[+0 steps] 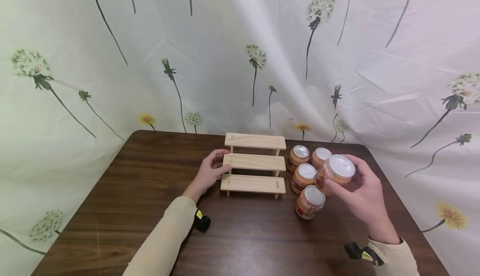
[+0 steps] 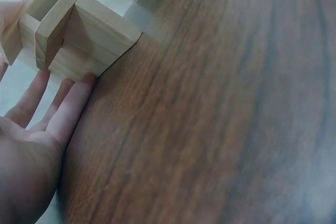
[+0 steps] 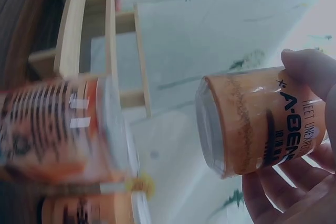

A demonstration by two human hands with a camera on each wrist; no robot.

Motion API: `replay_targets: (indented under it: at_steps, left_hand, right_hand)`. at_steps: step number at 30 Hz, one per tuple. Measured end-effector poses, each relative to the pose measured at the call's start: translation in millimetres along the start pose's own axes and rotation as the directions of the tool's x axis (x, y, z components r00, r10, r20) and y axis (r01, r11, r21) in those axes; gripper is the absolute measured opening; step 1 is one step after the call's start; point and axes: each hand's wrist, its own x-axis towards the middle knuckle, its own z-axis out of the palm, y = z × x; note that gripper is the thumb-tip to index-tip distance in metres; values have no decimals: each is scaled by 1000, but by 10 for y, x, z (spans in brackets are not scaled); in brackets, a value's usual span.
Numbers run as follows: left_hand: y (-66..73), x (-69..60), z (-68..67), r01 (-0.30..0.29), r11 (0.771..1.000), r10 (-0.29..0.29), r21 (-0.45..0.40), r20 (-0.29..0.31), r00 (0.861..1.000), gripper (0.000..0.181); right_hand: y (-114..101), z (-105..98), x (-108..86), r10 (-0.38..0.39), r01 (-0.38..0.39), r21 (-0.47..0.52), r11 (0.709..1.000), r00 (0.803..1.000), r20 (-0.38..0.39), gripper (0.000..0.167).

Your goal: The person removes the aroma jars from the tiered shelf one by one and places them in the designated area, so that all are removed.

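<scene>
In the head view, a three-tier wooden stand (image 1: 255,162) stands on the brown table. My left hand (image 1: 211,169) holds its left end, thumb on the middle board. Up close in the left wrist view, the left fingers (image 2: 71,109) lie against the stand's side panel (image 2: 97,38). To the right of the stand, my right hand (image 1: 365,192) grips an orange can (image 1: 339,169) with a silvery top, raised above several similar cans (image 1: 305,176). In the right wrist view, the held can (image 3: 262,121) is tilted and shows black lettering; thumb and fingers wrap its lower part.
One can (image 1: 310,203) stands nearest the front of the group. A dark wood-grain table (image 1: 243,234) extends in front of the stand and to its left. Behind the table hangs a pale curtain (image 1: 217,59) printed with dandelions.
</scene>
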Motion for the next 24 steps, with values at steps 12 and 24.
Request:
replay_targets:
  at_steps: [12, 24]
  left_hand:
    - [-253, 117, -41, -5, 1000, 5, -7, -16, 1000, 51]
    - [-174, 90, -34, 11, 1000, -11, 4, -3, 1000, 52]
  right_hand:
    - [258, -283, -166, 40, -40, -79, 996, 999, 9, 82]
    - [495, -338, -348, 74, -67, -121, 990, 996, 52, 78]
